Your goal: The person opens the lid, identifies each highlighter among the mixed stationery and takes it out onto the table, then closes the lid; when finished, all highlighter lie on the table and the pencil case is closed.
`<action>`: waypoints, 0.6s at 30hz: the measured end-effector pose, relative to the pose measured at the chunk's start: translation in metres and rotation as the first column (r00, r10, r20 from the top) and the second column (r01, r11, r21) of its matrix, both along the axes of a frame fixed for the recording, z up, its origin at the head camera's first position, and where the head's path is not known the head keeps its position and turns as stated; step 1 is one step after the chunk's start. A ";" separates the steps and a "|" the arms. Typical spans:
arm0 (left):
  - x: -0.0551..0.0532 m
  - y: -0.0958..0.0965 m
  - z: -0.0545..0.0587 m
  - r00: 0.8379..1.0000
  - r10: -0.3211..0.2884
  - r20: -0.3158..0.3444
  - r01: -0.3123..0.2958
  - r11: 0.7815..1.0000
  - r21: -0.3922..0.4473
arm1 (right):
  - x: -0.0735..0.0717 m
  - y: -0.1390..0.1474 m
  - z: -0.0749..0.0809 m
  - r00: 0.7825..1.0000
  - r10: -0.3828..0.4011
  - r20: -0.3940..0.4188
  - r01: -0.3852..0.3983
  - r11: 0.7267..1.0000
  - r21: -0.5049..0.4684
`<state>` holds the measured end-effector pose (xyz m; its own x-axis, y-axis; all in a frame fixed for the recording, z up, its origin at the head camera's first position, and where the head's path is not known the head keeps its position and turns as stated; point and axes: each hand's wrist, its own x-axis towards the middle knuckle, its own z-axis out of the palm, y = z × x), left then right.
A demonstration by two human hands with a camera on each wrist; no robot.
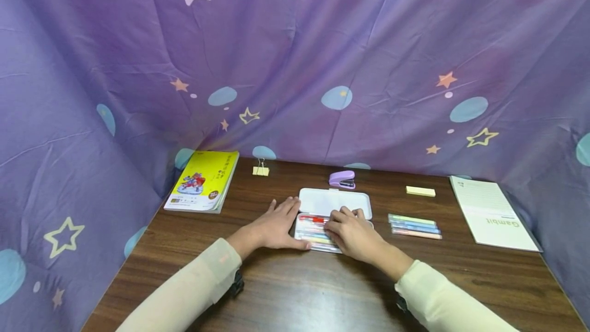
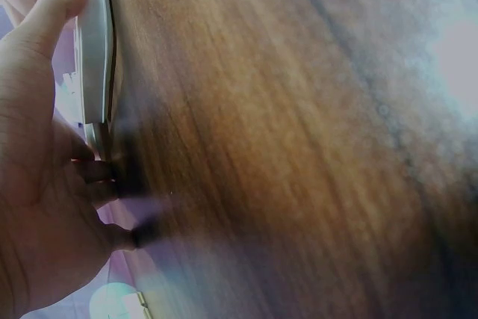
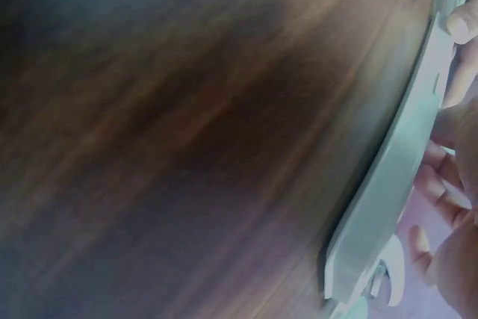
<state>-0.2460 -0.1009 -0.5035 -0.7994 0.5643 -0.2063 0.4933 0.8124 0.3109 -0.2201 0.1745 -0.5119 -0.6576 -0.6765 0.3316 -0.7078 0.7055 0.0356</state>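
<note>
A white pencil case (image 1: 334,203) lies on the table with its lid folded back, and several pens (image 1: 310,230) lie side by side inside it, one with a red part. My left hand (image 1: 275,227) holds the case at its left end, thumb on the front rim (image 2: 93,50) and fingers spread along the side toward the hinge. Over the right half of the open case is my right hand (image 1: 352,233), its fingers bent down among the pens. In the right wrist view, the front wall (image 3: 392,173) stands before those fingers. I cannot tell whether they grip a pen.
Several coloured pens (image 1: 415,226) lie right of the case. A purple stapler (image 1: 342,179) sits behind its lid. Further out are a yellow book (image 1: 203,181), a binder clip on a yellow pad (image 1: 260,170), sticky notes (image 1: 420,191) and a notebook (image 1: 493,214). A purple curtain (image 1: 295,65) encloses the table.
</note>
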 end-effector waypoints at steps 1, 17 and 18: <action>0.000 0.000 0.000 1.000 0.001 0.001 -0.001 1.000 0.001 | 0.000 -0.001 0.001 1.000 -0.011 0.022 0.011 1.000 -0.001; 0.000 0.000 0.001 1.000 0.001 0.009 -0.001 1.000 0.004 | 0.001 -0.010 0.011 0.968 -0.129 0.216 0.135 0.991 -0.010; 0.000 0.000 0.001 1.000 0.002 0.007 -0.002 1.000 0.006 | 0.000 -0.011 0.012 0.964 -0.136 0.229 0.141 0.990 -0.007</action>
<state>-0.2457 -0.1007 -0.5026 -0.7989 0.5639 -0.2090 0.4894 0.8116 0.3191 -0.2197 0.1637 -0.5001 -0.8042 -0.5676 0.1765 -0.5908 0.7958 -0.1326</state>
